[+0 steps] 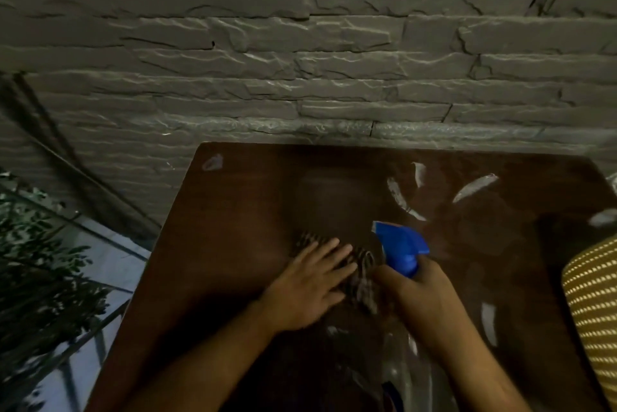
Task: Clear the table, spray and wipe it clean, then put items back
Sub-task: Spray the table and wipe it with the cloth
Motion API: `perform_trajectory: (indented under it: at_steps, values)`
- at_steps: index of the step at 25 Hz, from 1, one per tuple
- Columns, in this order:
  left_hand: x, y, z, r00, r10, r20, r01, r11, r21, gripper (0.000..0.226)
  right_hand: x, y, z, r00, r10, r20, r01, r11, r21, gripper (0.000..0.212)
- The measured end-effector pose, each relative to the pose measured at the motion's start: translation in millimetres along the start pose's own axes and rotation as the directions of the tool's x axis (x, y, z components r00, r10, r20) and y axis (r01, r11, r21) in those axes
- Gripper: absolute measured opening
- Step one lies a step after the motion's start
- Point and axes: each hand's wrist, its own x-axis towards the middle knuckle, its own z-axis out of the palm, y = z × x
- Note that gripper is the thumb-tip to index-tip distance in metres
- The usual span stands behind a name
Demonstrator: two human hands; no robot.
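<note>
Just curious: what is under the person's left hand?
A dark patterned cloth lies under the left hand, flat on the brown table. The part beneath the palm is covered.

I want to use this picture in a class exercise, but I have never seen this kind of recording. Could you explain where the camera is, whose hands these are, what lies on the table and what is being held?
There is no machine here. One wide-angle camera is worn on a person's head and looks forward and down, so both arms reach in from the bottom edge. The left hand lies with fingers spread, pressing a dark patterned cloth onto the brown table. The right hand grips a spray bottle with a blue head, its nozzle aimed away from the person. Pale streaks show on the tabletop; the picture cannot say what they are. A grey stone wall stands behind the table.
</note>
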Motion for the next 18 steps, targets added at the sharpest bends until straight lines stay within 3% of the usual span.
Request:
perform_trajectory:
  at_steps: [1, 2, 3, 4, 5, 6, 7, 8, 9, 10, 11, 12, 13, 14, 15, 16, 17, 18]
  values:
    - [-7, -16, 3, 0.998, 0.06, -0.009, -0.06, 0.998, 0.012, 0.057, -2, 7, -1, 1.0, 0.01, 0.003, -0.01, 1.0, -0.003, 0.019]
    - [0, -37, -2, 0.999, -0.026, -0.02, 0.026, 0.999, 0.043, 0.056, -4, 12, -1, 1.0, 0.015, 0.006, -0.015, 1.0, -0.015, 0.018]
    - [15, -58, -20, 0.962, -0.265, -0.063, 0.267, 0.963, 0.028, 0.057, -7, 17, -1, 1.0, 0.014, 0.004, -0.014, 0.999, -0.036, 0.018]
    - [34, -65, -40, 0.855, -0.519, -0.016, 0.518, 0.855, -0.037, 0.058, -12, 22, -1, 1.0, 0.011, -0.006, -0.011, 0.998, -0.056, 0.018]
    - [49, -54, -44, 0.747, -0.665, 0.025, 0.664, 0.743, -0.08, 0.06, -17, 27, -2, 1.0, 0.007, -0.016, -0.009, 0.997, -0.078, 0.019]
    - [51, -32, -39, 0.752, -0.659, 0.008, 0.654, 0.746, -0.125, 0.06, -25, 29, -3, 1.0, 0.003, -0.016, -0.004, 0.995, -0.096, 0.02]
    - [43, -4, -22, 0.849, -0.525, -0.059, 0.514, 0.846, -0.142, 0.061, -31, 30, -6, 1.0, -0.006, -0.007, 0.005, 0.995, -0.104, 0.022]
    - [20, 29, 3, 0.935, -0.354, 0.003, 0.353, 0.932, -0.083, 0.06, -36, 32, -10, 1.0, -0.015, 0.011, 0.016, 0.995, -0.099, 0.022]
    - [-8, 38, 11, 0.982, -0.178, 0.057, 0.18, 0.983, -0.031, 0.059, -40, 34, -14, 0.999, -0.02, 0.037, 0.024, 0.995, -0.096, 0.022]
    - [-27, 26, 10, 0.996, -0.092, 0.018, 0.092, 0.996, 0.005, 0.058, -45, 37, -18, 0.998, -0.015, 0.058, 0.021, 0.994, -0.105, 0.02]
    - [-35, 6, 5, 0.981, -0.189, -0.033, 0.189, 0.982, -0.006, 0.057, -51, 40, -22, 0.998, -0.003, 0.064, 0.011, 0.992, -0.124, 0.018]
    - [-33, -19, -10, 0.906, -0.414, -0.086, 0.412, 0.91, -0.044, 0.058, -55, 44, -26, 0.998, 0.01, 0.056, -0.002, 0.99, -0.138, 0.016]
    - [-24, -37, -30, 0.76, -0.649, -0.047, 0.644, 0.76, -0.086, 0.059, -59, 49, -29, 0.999, 0.019, 0.042, -0.012, 0.988, -0.153, 0.015]
    - [-15, -35, -40, 0.639, -0.767, 0.065, 0.768, 0.631, -0.109, 0.06, -63, 53, -32, 0.999, 0.022, 0.04, -0.015, 0.986, -0.167, 0.014]
    - [-11, -19, -35, 0.631, -0.774, 0.05, 0.774, 0.626, -0.092, 0.061, -68, 57, -33, 0.998, 0.021, 0.051, -0.011, 0.983, -0.181, 0.014]
    - [-14, 7, -17, 0.746, -0.664, -0.051, 0.659, 0.747, -0.09, 0.06, -73, 60, -34, 0.997, 0.018, 0.069, -0.005, 0.983, -0.185, 0.014]
    - [-24, 48, 6, 0.878, -0.479, -0.021, 0.477, 0.877, -0.061, 0.059, -77, 63, -34, 0.996, 0.019, 0.083, -0.003, 0.983, -0.182, 0.015]
    - [-45, 78, 24, 0.955, -0.295, 0.022, 0.295, 0.955, -0.026, 0.058, -81, 67, -34, 0.995, 0.02, 0.095, -0.002, 0.983, -0.183, 0.015]
